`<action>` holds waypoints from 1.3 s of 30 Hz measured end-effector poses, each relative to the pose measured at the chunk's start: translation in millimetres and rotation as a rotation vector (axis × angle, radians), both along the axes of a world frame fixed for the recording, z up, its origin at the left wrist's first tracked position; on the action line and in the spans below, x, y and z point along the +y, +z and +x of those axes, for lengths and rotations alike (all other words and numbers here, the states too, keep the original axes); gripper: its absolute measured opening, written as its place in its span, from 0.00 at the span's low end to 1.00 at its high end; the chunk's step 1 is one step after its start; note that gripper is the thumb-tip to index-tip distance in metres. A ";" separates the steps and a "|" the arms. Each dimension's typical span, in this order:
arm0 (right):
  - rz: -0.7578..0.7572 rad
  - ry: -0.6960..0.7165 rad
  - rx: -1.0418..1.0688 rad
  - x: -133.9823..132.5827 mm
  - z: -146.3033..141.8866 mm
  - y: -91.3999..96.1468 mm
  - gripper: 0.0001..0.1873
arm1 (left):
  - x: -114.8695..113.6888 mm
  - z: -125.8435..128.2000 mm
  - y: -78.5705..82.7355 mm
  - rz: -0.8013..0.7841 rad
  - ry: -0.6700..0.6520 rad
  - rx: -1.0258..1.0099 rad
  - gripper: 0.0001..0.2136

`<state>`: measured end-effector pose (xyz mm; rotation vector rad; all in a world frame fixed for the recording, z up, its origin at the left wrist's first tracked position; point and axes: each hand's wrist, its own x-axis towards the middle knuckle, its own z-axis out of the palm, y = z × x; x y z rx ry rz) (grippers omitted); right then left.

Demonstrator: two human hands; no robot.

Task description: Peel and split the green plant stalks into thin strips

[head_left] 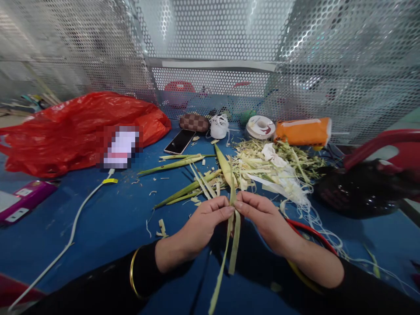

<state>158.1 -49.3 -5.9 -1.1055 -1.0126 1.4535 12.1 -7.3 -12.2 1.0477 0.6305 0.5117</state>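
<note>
My left hand and my right hand meet at the middle of the view, thumbs and fingertips pinched together. Between them run pale green leaf strips, which hang down in two loose ends toward me and stick up a little above my fingers. Just beyond my fingers lies a pointed yellow-green husk. Longer green leaves and thin pale strips rest to the left of it. Behind my right hand is a heap of leaf scraps mixed with tangled white string.
At the back stand a tape roll, an orange packet, a ball of white cord and a checkered case. A dark phone lies nearby. Left are a red plastic bag and white cable; right, a black object.
</note>
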 end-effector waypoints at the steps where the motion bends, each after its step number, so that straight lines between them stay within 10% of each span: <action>1: -0.021 0.014 0.036 -0.2 0.5 -0.5 0.15 | -0.1 0.1 -1.0 -0.011 -0.009 -0.013 0.11; 13: 0.027 0.052 -0.150 0.1 -2.1 0.1 0.20 | 2.9 -1.4 5.3 0.315 0.105 0.171 0.14; 23: -0.010 0.124 0.042 -0.9 2.4 -0.9 0.15 | 0.1 0.3 1.7 0.072 0.026 0.016 0.12; 33: 0.112 -0.040 -0.219 0.9 0.8 -5.5 0.17 | 2.5 0.0 7.3 0.259 0.074 0.130 0.13; 39: 0.037 0.013 0.025 -0.8 -0.2 -2.8 0.14 | 0.9 1.0 -1.4 0.028 0.010 0.005 0.10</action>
